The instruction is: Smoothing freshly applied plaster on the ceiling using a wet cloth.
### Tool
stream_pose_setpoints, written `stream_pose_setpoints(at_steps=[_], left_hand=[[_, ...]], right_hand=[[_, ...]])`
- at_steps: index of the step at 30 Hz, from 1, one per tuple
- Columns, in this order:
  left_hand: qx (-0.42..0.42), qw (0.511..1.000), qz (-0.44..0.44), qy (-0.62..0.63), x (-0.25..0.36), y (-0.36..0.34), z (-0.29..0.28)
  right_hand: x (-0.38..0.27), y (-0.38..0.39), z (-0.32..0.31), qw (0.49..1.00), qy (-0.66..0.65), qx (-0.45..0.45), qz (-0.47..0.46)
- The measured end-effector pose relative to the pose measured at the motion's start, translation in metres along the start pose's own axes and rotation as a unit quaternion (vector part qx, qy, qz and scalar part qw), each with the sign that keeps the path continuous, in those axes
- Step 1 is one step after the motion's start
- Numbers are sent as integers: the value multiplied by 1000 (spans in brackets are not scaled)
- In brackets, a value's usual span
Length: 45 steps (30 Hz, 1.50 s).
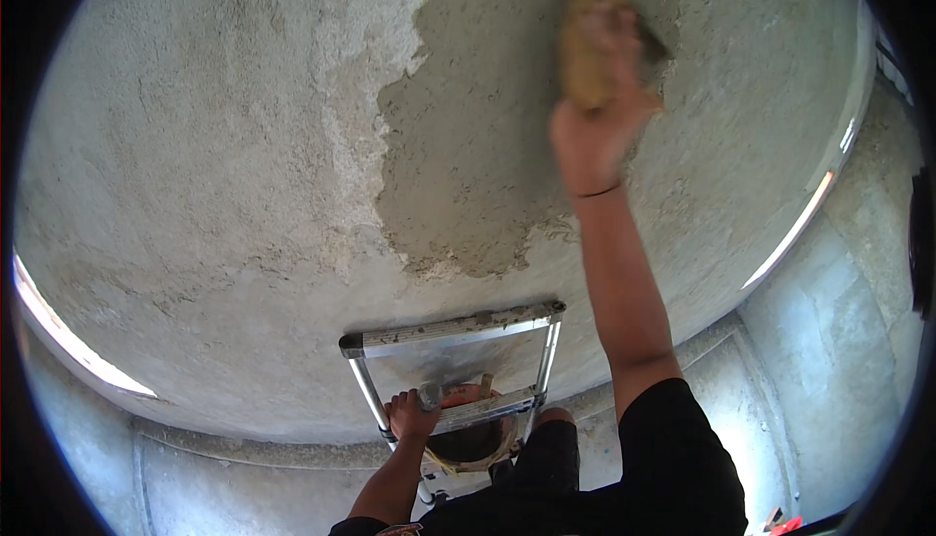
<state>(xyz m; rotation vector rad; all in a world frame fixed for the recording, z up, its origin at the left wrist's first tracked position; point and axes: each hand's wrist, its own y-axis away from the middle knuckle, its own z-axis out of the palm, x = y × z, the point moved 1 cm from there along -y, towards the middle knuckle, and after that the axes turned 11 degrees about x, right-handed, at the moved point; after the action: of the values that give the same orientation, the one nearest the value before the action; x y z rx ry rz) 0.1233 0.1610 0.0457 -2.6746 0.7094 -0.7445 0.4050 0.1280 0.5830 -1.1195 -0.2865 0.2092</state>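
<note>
Up on the wall (244, 146), my right hand (606, 132) is closed on a tan, oblong block (582, 63), smeared by motion. Whether it is a sponge or a plasterer's float I cannot make out. It lies against or just off a patch of wet grey plaster (468, 146) with a ragged edge. Lower down, my left hand (409, 419) grips the side rail of an aluminium ladder (458, 332). A round grey end piece (430, 398) sits beside its fingers; what it belongs to is unclear.
Behind the ladder's rungs stands a round bucket (472, 443) with dark content and an upright brown handle-like piece (486, 385). My leg (548, 453) is close to the ladder. Bright wall openings (78, 336) show at left and right, with concrete floor (253, 497) below.
</note>
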Motion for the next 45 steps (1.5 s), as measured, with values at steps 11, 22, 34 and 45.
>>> stream_pose_setpoints(at_steps=[11, 22, 34, 45], left_hand=[[-10, 1000, -16, -5, 2, -1, 0], [-10, 1000, -3, -19, 1, -3, 0], [-10, 1000, -2, -9, 2, -2, 1], [-1, 1000, 5, -6, 3, -2, 4]], right_hand=[[-10, -23, -18, 969, -220, 83, -73], [-25, -1, 32, 985, -1, -111, -129], [-14, -22, 28, 987, 56, -63, -137], [1, -23, 6, 996, 72, -33, -45]])
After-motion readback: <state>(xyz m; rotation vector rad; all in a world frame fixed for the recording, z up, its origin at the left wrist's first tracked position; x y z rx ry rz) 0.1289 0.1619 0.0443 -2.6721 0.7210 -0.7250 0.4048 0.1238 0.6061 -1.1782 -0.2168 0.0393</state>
